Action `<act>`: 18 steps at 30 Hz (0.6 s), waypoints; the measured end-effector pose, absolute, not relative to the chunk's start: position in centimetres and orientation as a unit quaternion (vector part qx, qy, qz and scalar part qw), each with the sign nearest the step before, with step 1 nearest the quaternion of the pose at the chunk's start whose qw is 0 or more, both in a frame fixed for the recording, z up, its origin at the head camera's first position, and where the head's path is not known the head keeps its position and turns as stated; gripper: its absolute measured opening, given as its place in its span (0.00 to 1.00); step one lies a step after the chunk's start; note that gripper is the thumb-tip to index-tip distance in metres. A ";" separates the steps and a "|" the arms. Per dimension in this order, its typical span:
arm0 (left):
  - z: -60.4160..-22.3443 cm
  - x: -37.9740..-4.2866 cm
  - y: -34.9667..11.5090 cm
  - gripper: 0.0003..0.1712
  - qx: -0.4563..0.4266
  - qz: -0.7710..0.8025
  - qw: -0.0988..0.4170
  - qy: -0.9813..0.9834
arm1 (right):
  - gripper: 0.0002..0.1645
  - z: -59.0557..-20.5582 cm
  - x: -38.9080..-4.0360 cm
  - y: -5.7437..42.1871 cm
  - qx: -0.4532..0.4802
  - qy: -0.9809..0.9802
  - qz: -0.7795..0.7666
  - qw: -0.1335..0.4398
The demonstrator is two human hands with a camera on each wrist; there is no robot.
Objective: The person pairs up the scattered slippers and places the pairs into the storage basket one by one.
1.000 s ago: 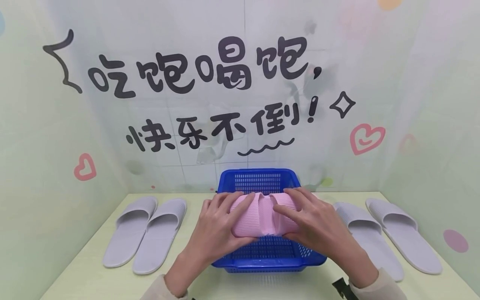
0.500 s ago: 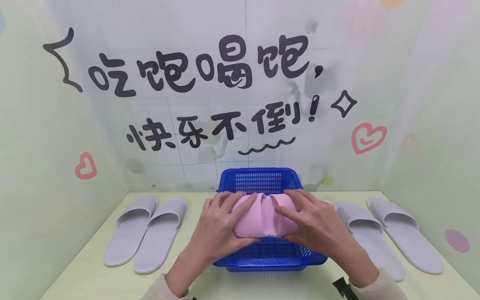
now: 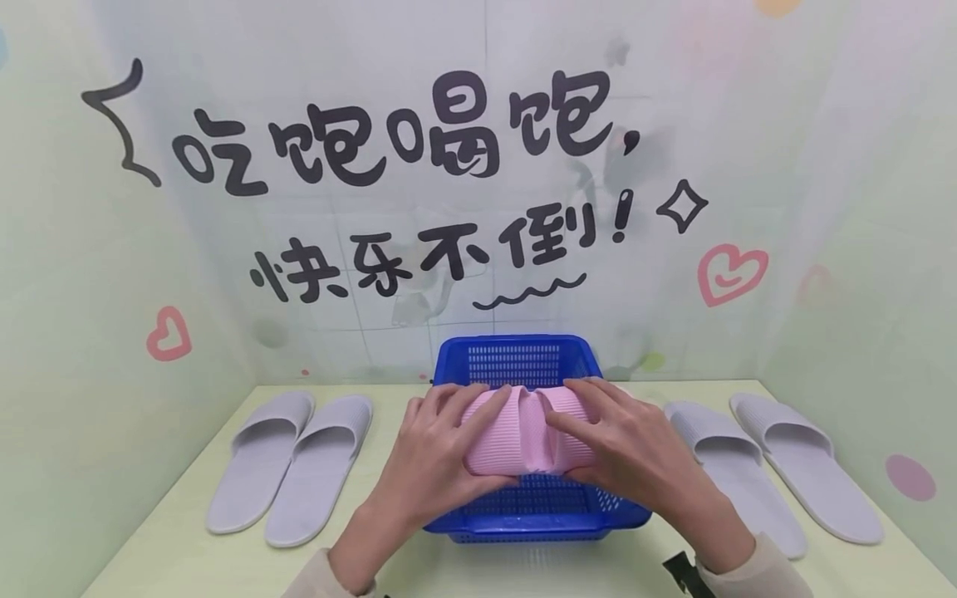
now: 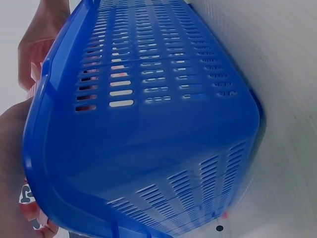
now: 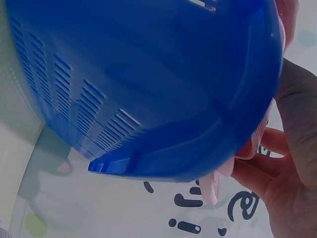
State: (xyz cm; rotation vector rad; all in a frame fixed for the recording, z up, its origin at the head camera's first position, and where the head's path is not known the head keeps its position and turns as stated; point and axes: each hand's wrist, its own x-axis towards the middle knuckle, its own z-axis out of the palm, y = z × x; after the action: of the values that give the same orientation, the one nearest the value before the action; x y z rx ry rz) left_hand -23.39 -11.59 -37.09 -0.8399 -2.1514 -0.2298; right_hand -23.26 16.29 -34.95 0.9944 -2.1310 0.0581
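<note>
A pair of pink slippers (image 3: 493, 433) with ribbed uppers is held over the blue basket (image 3: 523, 525), with the foot openings turned toward each other in the middle. My left hand (image 3: 429, 440) grips the left ribbed part, thumb below and fingers over the top. On the other side my right hand (image 3: 635, 440) grips the right ribbed part the same way. The basket hides most of the slippers in both wrist views; a bit of pink slipper (image 5: 210, 188) shows past its rim in the right wrist view. The soles are mostly hidden in the head view.
Grey slippers stand in two pairs on the pale table: a left pair with one slipper (image 3: 310, 473) near the basket, and a right pair with one slipper (image 3: 807, 473) at the outer side. My right forearm partly covers the inner right slipper. A printed wall (image 3: 478, 208) rises behind.
Both hands keep their hold over the basket, nearly still. The pink slippers have shifted only very slightly, and the right one's opening looks a little narrower.
</note>
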 end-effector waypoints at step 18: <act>-37.2 -23.5 -11.5 0.60 -0.342 -0.093 0.390 -0.850 | 0.48 -34.9 -23.2 16.0 0.395 -0.833 0.008 0.387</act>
State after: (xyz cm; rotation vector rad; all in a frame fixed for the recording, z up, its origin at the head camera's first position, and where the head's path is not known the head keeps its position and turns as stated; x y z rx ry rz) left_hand -23.45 -11.55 -37.22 -0.8704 -2.1603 -0.2375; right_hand -23.17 15.98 -34.93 1.0062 -2.1205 0.0197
